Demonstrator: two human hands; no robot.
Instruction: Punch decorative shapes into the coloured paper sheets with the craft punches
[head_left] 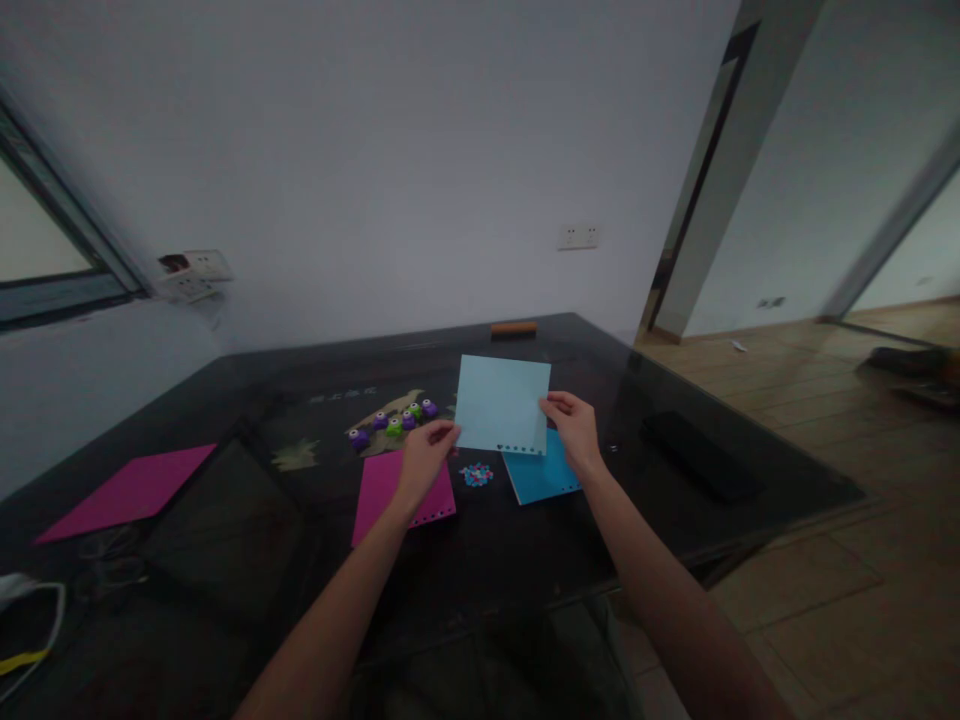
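Observation:
A pale blue sheet of paper (502, 400) with a row of punched holes along its lower edge is held up above the table. My left hand (429, 455) pinches its left edge near the lower corner, and my right hand (574, 425) pinches the right edge. Behind and below it lies a brighter blue punched sheet (544, 480), partly covered. A pink punched sheet (382, 490) lies under my left wrist. Between the two coloured sheets sits a small pile of blue, pink and white bits (476, 475), too small to name.
Several purple and green toys with big eyes (395, 426) stand behind the pink sheet. Another pink sheet (139, 490) lies far left, near a white cable (56, 620). A dark flat object (701, 455) is at right, and a brown stick-shaped object (514, 329) by the back edge.

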